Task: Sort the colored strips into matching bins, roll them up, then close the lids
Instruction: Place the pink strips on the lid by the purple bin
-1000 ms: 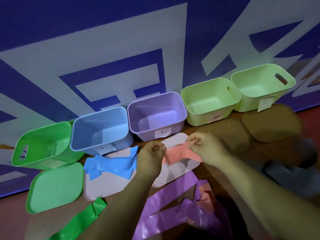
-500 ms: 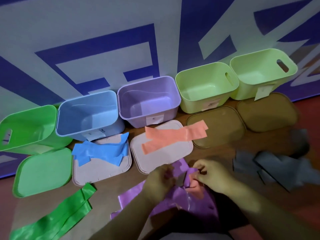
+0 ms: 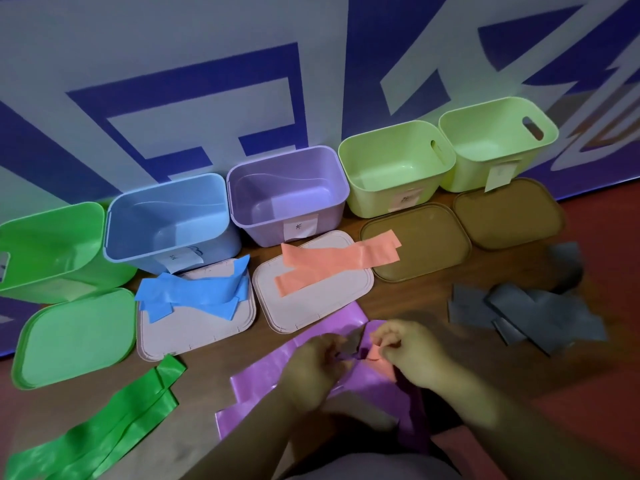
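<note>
1. Reaching in from the near edge, both forearms meet over the purple strips.
2. Left hand is knuckles-up, its fingers curled, gripping the purple strips.
3. Right hand is just right of it, fingertips pinching an orange scrap; blur hides finer detail.
4. Farther off, orange strips lie across the pink lid before the purple bin.
</note>
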`<state>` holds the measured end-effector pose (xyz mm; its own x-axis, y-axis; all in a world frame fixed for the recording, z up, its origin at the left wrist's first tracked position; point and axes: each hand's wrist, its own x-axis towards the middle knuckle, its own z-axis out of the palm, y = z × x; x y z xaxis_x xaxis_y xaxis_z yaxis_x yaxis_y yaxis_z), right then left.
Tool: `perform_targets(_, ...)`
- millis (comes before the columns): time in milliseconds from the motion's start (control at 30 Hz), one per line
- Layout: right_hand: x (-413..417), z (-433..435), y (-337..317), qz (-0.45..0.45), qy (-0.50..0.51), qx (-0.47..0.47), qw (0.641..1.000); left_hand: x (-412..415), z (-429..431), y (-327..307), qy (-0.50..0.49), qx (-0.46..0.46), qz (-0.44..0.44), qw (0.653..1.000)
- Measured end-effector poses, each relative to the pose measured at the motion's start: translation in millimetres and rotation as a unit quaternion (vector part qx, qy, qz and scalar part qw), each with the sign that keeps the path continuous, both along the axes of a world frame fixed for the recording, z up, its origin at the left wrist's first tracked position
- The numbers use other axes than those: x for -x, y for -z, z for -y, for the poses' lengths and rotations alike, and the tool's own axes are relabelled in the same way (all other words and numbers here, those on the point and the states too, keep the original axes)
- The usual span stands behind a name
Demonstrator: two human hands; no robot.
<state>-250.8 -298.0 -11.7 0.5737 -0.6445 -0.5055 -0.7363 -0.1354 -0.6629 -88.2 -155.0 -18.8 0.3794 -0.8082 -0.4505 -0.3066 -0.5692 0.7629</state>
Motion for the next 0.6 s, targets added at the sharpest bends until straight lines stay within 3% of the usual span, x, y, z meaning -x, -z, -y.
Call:
perform_targets(100,-7,1,-24,0.059,0.053,-0.001,0.997,-2,2,-16,0.011,0.069,-0.131,0.989)
perform_targets(200,-15,1,-48,0.124,0.105,-0.026,0.986,-8,9,-23,0.054,0.104,-0.144,0.983)
perform_targets(367,-21,1,-75,0.189,0.159,-0.035,0.968,-17,14,-29,0.002,0.096,-0.234,0.968)
perform_targets(433,-22,2,-78,0.202,0.174,-0.032,0.963,-23,15,-32,-0.023,0.097,-0.249,0.963)
perform_targets(600,-26,5,-74,0.178,0.190,-0.017,0.965,-42,20,-43,-0.049,0.111,-0.188,0.975)
